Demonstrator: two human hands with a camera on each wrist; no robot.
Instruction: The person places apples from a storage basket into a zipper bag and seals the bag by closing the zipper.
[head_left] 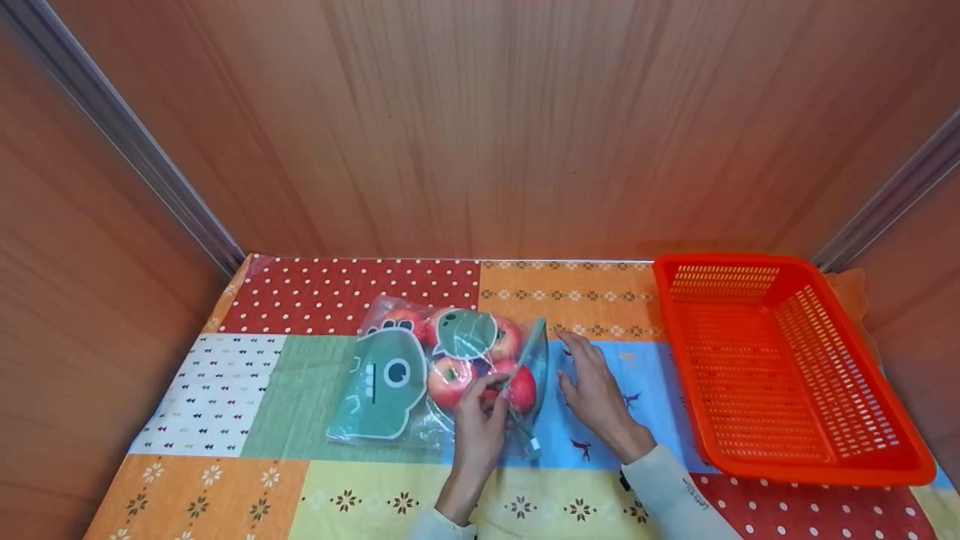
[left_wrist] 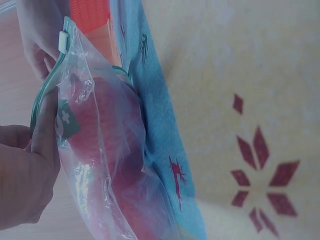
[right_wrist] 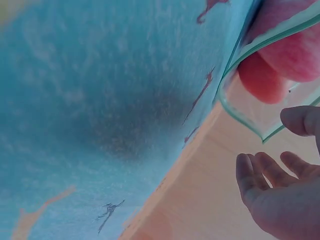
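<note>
A clear zip bag (head_left: 439, 431) with a green cartoon print lies at mid-table, with several red apples (head_left: 450, 379) inside. Its green-edged mouth faces right and gapes apart in the right wrist view. A white slider (left_wrist: 63, 42) sits at the near end of the zip. My left hand (head_left: 480, 427) pinches the upper edge of the mouth between thumb and fingers. Just right of the mouth is my right hand (head_left: 598, 394), fingers extended and apart from the bag. In the right wrist view the right hand's fingers (right_wrist: 272, 172) hold nothing.
A red-orange plastic basket (head_left: 750, 469) stands on the right, beyond my right hand. Patchwork cloth (head_left: 382, 502) covers the table. Wood-grain panels (head_left: 480, 135) rise at the back and both sides.
</note>
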